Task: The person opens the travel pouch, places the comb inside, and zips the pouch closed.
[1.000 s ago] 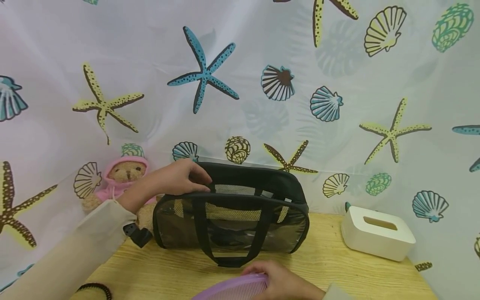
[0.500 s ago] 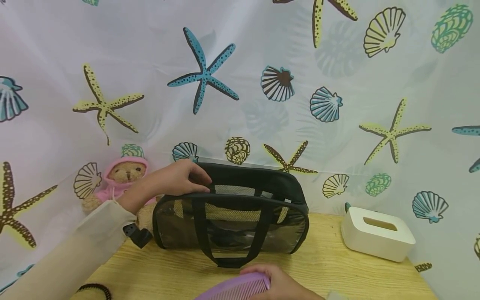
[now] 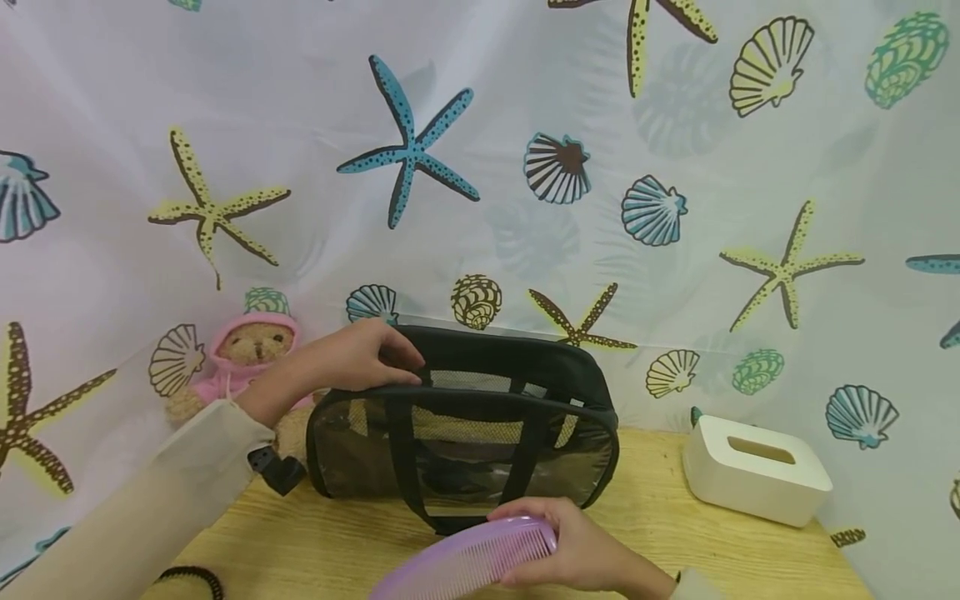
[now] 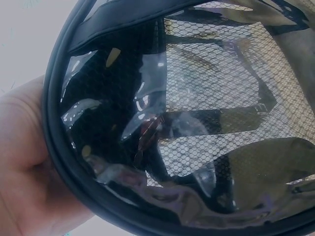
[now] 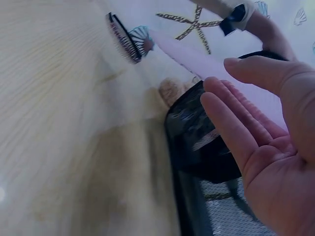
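A black-trimmed bag [image 3: 465, 454] with see-through sides, mesh and black carry handles stands on the wooden table, its top unzipped. At the left end of its opening my left hand [image 3: 371, 358] grips the rim, fingers reaching over it; in the left wrist view part of that hand [image 4: 22, 157] shows behind the bag's clear end panel [image 4: 211, 123]. In front of the bag my right hand [image 3: 558, 546] pinches one end of a purple comb [image 3: 468, 554], teeth facing down. The right wrist view shows the hand [image 5: 266, 128] with the pale lilac comb [image 5: 179, 49] behind its fingers.
A teddy bear [image 3: 255, 346] in a pink hoodie sits left of the bag, partly behind my left arm. A white tissue box [image 3: 757, 471] is at the right. A black curved item with a toothed edge [image 3: 198, 573] lies at the front left. A shell-print curtain hangs behind.
My right hand has risen slightly and shifted to the right with the comb, so more of the comb shows and it overlaps the bag's handle. My left hand stays on the rim.
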Motion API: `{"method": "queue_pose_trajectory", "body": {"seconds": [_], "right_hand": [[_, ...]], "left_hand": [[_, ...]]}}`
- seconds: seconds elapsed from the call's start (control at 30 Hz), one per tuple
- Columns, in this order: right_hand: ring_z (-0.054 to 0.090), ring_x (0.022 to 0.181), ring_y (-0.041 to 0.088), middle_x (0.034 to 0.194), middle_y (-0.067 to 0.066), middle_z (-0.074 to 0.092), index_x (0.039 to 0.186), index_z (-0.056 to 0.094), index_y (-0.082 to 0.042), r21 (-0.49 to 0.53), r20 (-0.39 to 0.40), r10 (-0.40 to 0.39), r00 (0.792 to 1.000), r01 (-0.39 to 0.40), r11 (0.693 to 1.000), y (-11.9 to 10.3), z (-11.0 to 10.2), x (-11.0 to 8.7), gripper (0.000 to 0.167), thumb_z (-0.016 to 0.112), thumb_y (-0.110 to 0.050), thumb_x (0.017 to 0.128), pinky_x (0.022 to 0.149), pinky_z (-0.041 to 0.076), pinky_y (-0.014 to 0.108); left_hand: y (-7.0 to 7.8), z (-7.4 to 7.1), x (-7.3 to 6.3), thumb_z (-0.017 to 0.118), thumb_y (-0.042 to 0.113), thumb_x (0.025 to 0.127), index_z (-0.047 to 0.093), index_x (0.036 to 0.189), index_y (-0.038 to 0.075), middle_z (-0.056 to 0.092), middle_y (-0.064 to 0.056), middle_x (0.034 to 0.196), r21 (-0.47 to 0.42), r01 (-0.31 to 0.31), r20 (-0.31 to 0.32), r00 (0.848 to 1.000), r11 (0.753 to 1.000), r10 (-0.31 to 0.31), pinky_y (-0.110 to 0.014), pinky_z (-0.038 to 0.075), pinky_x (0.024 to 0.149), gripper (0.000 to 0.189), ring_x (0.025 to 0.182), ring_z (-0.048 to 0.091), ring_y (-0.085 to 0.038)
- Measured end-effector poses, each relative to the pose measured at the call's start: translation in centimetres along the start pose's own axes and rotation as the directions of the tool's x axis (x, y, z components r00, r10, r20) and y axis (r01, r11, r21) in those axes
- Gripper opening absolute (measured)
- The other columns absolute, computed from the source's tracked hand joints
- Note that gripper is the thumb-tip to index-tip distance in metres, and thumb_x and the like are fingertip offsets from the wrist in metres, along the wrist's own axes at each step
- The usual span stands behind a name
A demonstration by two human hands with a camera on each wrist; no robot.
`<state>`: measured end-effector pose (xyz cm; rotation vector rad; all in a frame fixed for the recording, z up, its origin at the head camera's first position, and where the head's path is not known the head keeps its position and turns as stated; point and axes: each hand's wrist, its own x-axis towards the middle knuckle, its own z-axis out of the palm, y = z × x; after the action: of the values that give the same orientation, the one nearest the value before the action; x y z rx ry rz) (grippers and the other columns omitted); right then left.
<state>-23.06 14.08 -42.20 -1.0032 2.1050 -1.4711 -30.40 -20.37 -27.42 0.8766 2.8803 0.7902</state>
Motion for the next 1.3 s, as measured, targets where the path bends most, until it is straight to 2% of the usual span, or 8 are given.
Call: {"method": "queue_pose_trajectory", "body": {"seconds": [0.23, 0.4, 0.53, 0.73, 0.83, 1.0, 1.13, 1.3], "right_hand": [[0.07, 0.096, 0.011, 0.121, 0.013, 0.07, 0.132, 0.065, -0.01, 0.024, 0.037, -0.012, 0.999, 0.011, 1.0, -3.8, -0.8, -0.1, 0.053, 0.086, -0.021, 0.084, 0.081, 0.062, 0.028], [0.07, 0.096, 0.014, 0.121, 0.02, 0.067, 0.134, 0.064, -0.008, 0.015, 0.009, -0.087, 0.996, 0.087, 0.996, -6.9, -1.8, -0.3, 0.054, 0.085, -0.016, 0.084, 0.08, 0.062, 0.03], [0.07, 0.098, 0.016, 0.125, 0.02, 0.065, 0.136, 0.062, -0.004, 0.012, -0.035, -0.11, 0.993, 0.11, 0.994, -9.4, -3.0, -0.4, 0.056, 0.084, -0.01, 0.085, 0.081, 0.062, 0.031], [0.075, 0.097, 0.026, 0.127, 0.019, 0.063, 0.143, 0.05, 0.006, 0.189, -0.084, -0.071, 0.994, 0.086, 0.978, -12.6, -5.0, 0.0, 0.065, 0.08, 0.0, 0.086, 0.08, 0.064, 0.042], [0.076, 0.095, 0.03, 0.128, 0.018, 0.063, 0.145, 0.048, 0.007, 0.203, -0.123, -0.08, 0.989, 0.104, 0.974, -13.9, -6.0, 0.4, 0.067, 0.079, 0.003, 0.085, 0.079, 0.064, 0.045], [0.077, 0.099, 0.031, 0.131, 0.021, 0.062, 0.148, 0.045, 0.007, 0.165, -0.165, -0.088, 0.982, 0.116, 0.979, -15.3, -7.7, 1.4, 0.066, 0.074, 0.005, 0.089, 0.082, 0.063, 0.05], [0.077, 0.103, 0.026, 0.137, 0.025, 0.058, 0.151, 0.043, 0.003, 0.121, -0.191, -0.079, 0.978, 0.104, 0.987, -15.8, -9.0, 2.0, 0.063, 0.069, 0.003, 0.094, 0.084, 0.063, 0.047], [0.076, 0.108, 0.024, 0.148, 0.027, 0.049, 0.151, 0.043, 0.001, 0.081, -0.22, -0.086, 0.972, 0.106, 0.991, -15.7, -10.8, 2.2, 0.058, 0.066, 0.0, 0.097, 0.087, 0.063, 0.041]], "left_hand": [[0.0, 0.0, -0.4, 0.076, 0.022, 0.095, 0.076, 0.117, 0.002, 0.078, -0.013, 0.113, -0.009, 0.003, -0.008, 1.0, 1.0, -0.003, -0.039, 0.061, 0.09, 0.03, 0.105, 0.074, -0.027], [0.0, -0.2, -0.4, 0.076, 0.021, 0.095, 0.076, 0.117, 0.001, 0.078, -0.013, 0.113, -0.013, -0.004, -0.013, 1.0, 1.0, 0.004, -0.04, 0.061, 0.09, 0.03, 0.105, 0.074, -0.027], [-0.1, -0.2, -0.4, 0.076, 0.022, 0.094, 0.076, 0.117, 0.001, 0.078, -0.013, 0.113, -0.007, -0.005, -0.012, 1.0, 1.0, 0.004, -0.04, 0.061, 0.09, 0.03, 0.104, 0.074, -0.027], [-0.2, -0.2, -0.2, 0.077, 0.022, 0.094, 0.077, 0.115, 0.001, 0.078, -0.011, 0.11, -0.009, -0.001, -0.014, 1.0, 1.0, 0.001, -0.039, 0.061, 0.09, 0.03, 0.102, 0.075, -0.024], [-0.2, -0.1, 0.0, 0.077, 0.022, 0.093, 0.077, 0.114, 0.001, 0.079, -0.011, 0.109, -0.01, 0.001, -0.012, 1.0, 1.0, -0.001, -0.039, 0.061, 0.089, 0.029, 0.1, 0.075, -0.023], [-0.1, -0.1, 0.0, 0.076, 0.019, 0.094, 0.077, 0.115, 0.003, 0.079, -0.01, 0.108, -0.009, 0.03, -0.009, 1.0, 1.0, -0.03, -0.041, 0.061, 0.089, 0.027, 0.1, 0.075, -0.022], [-0.1, -0.1, 0.1, 0.076, 0.017, 0.093, 0.078, 0.112, 0.004, 0.08, -0.007, 0.101, -0.013, 0.048, -0.018, 0.999, 0.999, -0.049, -0.039, 0.06, 0.086, 0.023, 0.092, 0.073, -0.017], [-0.3, 0.0, 0.2, 0.077, 0.019, 0.093, 0.079, 0.109, 0.005, 0.08, -0.006, 0.1, -0.014, 0.016, -0.01, 1.0, 1.0, -0.016, -0.035, 0.061, 0.083, 0.022, 0.09, 0.074, -0.015]]}}
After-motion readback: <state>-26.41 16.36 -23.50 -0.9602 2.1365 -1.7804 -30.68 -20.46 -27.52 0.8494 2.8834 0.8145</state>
